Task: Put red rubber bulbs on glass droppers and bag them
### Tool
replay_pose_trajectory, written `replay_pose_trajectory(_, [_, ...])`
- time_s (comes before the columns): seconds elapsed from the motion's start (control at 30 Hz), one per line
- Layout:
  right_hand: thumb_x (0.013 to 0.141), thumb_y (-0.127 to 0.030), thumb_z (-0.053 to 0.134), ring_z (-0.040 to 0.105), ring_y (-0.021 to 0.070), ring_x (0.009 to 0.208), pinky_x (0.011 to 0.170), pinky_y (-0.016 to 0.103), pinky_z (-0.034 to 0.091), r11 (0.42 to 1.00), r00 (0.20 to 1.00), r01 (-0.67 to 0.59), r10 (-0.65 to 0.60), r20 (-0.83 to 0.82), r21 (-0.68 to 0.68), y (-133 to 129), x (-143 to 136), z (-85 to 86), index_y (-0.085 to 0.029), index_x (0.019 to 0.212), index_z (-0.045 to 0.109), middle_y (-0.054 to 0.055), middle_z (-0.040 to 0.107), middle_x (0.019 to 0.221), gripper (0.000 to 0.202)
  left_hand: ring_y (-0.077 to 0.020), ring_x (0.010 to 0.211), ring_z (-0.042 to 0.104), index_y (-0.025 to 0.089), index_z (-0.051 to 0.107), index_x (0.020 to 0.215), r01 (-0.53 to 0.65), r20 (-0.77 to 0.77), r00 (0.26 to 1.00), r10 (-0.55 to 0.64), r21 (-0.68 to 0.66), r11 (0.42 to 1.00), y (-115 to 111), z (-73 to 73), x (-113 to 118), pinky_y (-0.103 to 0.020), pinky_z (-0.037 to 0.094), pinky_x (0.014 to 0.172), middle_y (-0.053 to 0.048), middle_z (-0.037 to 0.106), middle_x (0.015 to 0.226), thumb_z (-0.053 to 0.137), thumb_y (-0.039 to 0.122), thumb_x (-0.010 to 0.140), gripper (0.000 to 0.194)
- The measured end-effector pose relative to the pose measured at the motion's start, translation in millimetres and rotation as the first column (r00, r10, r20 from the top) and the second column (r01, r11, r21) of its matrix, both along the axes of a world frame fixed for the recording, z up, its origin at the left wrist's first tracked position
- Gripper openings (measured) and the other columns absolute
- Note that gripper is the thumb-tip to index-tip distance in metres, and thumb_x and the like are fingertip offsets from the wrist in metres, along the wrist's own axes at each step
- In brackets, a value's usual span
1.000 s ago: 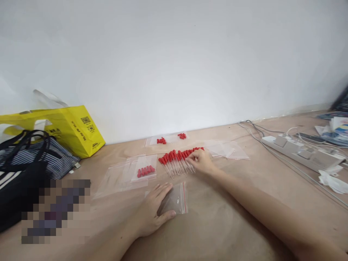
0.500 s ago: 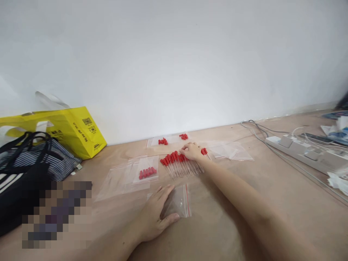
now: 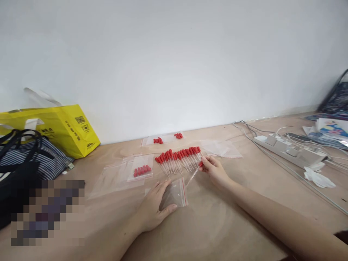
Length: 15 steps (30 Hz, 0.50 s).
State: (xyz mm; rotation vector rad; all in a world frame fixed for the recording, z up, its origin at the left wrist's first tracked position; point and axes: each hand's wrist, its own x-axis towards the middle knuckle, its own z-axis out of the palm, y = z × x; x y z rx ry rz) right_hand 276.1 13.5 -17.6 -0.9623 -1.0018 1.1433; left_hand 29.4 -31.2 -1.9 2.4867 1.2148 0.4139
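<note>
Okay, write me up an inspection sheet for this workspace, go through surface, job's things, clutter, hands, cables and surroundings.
Surface: tan wooden surface, bare in front.
Job's things: row of red-capped droppers; one single dropper held by its red cap; small zip bag with red seal; filled bag; far bags holding red parts; empty bags.
Clutter: yellow bag, striped bag, papers, crumpled wrapper.
Hands: left hand flat on the small zip bag; right hand pinching the single dropper.
Cables: power strip with grey cables.
Surroundings: white wall.
</note>
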Motion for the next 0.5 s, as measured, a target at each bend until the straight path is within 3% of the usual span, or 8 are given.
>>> replay_pose_trajectory(0.13, [0.061, -0.054, 0.063, 0.052, 0.0097, 0.054, 0.058, 0.025, 0.043, 0.997, 0.998, -0.033, 0.03, -0.046, -0.07, -11.2, -11.5, -4.7, -0.018, 0.068, 0.048, -0.001, 0.056, 0.065, 0.039, -0.0278, 0.123, 0.032, 0.024, 0.021, 0.131, -0.008, 0.0, 1.0, 0.008, -0.009, 1.0, -0.5, 1.6, 2.3, -0.052, 0.028, 0.099, -0.01, 0.035, 0.135, 0.047, 0.039, 0.081, 0.059])
replay_pose_trajectory(0.23, [0.062, -0.051, 0.063, 0.055, 0.0104, 0.057, 0.06, 0.026, 0.044, 0.987, 0.989, -0.139, 0.135, -0.052, -0.081, -17.9, -18.0, -6.0, -0.018, 0.071, 0.05, -0.001, 0.057, 0.066, 0.037, -0.0275, 0.124, 0.03, 0.022, 0.023, 0.13, -0.013, -0.011, 1.0, 0.013, -0.026, 1.0, -0.4, 2.1, 5.3, -0.05, 0.027, 0.1, -0.01, 0.033, 0.136, 0.047, 0.039, 0.08, 0.058])
replay_pose_trajectory(0.37, [0.064, -0.044, 0.064, 0.053, 0.0088, 0.056, 0.054, 0.023, 0.043, 0.943, 0.928, -0.323, 0.331, 0.17, -0.075, -27.4, -20.9, -5.5, -0.017, 0.079, 0.056, 0.0, 0.06, 0.072, 0.032, -0.0282, 0.124, 0.031, 0.021, 0.026, 0.13, -0.015, -0.008, 1.0, 0.015, -0.028, 1.0, 1.9, -1.1, 10.9, -0.049, 0.03, 0.099, -0.011, 0.035, 0.135, 0.048, 0.041, 0.079, 0.059])
replay_pose_trajectory(0.5, [0.065, -0.034, 0.065, 0.051, 0.007, 0.055, 0.047, 0.019, 0.039, 0.907, 0.819, -0.409, 0.414, 0.397, -0.1, -30.2, -20.0, -5.4, -0.017, 0.084, 0.057, 0.001, 0.061, 0.08, 0.027, -0.0271, 0.121, 0.036, 0.021, 0.025, 0.131, 0.01, 0.016, 1.0, -0.009, -0.011, 1.0, 4.8, -6.0, 19.1, -0.047, 0.035, 0.096, -0.01, 0.038, 0.133, 0.05, 0.044, 0.078, 0.062])
